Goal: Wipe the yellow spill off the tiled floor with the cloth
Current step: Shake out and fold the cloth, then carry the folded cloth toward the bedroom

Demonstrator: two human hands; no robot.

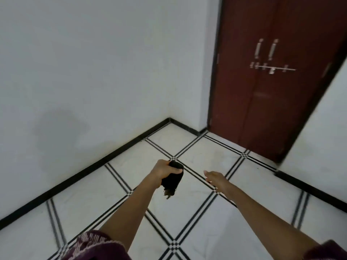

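Observation:
My left hand [163, 170] is closed around a bunched black cloth [171, 180], which hangs down from the fist above the floor. A frayed brownish end dangles at the cloth's bottom. My right hand [216, 179] is held out to the right of the cloth, fingers loosely spread and holding nothing. The white tiled floor [206, 158] has black striped lines crossing in diamonds. No yellow spill shows anywhere on the tiles in view; only a faint greyish smudge lies on the tile beyond my hands.
A white wall [93, 72] with a black skirting runs along the left and meets a corner ahead. A dark red double door [266, 91] with metal handles and a bolt stands shut at the right. Another white wall [323, 128] edges the far right.

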